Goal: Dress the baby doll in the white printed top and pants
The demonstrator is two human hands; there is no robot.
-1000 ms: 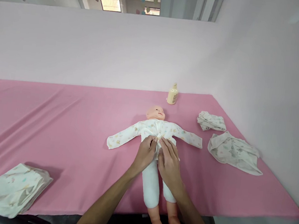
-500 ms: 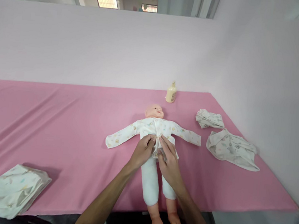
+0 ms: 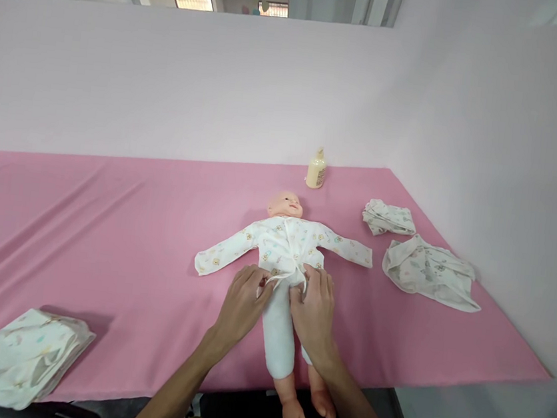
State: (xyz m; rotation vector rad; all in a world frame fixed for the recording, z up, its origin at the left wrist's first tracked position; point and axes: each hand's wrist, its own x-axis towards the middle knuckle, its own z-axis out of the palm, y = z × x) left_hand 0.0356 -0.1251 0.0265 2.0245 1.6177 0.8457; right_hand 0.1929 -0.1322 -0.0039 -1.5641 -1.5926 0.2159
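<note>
Two hands at the ties of a doll's jacket

In the head view, the doll (image 3: 277, 343) lies face up on the pink cloth (image 3: 162, 256), head toward the wall (image 3: 196, 85), feet reaching past the near edge. It wears a patterned white jacket (image 3: 277, 244), sleeves spread to either side. The white ties (image 3: 279, 277) cross at the jacket's lower front.

The left hand (image 3: 245, 301) pinches one strand between thumb and fingertips, drawing it out to the left side. The right hand (image 3: 314, 312) has its fingers curled in and narrow, closed on the other strand; its exact grip is partly hidden.

The step in hand looks like fastening the jacket front, with the strands pulled apart from the crossing. Whether that is a finished knot or a bare crossing, I cannot tell. The next move seems to call for even tension on both ends, keeping the crossing centred and the jacket flat.

A pump bottle (image 3: 315, 171) stands beyond the head; folded cloths (image 3: 389, 218) lie off to the right.
</note>
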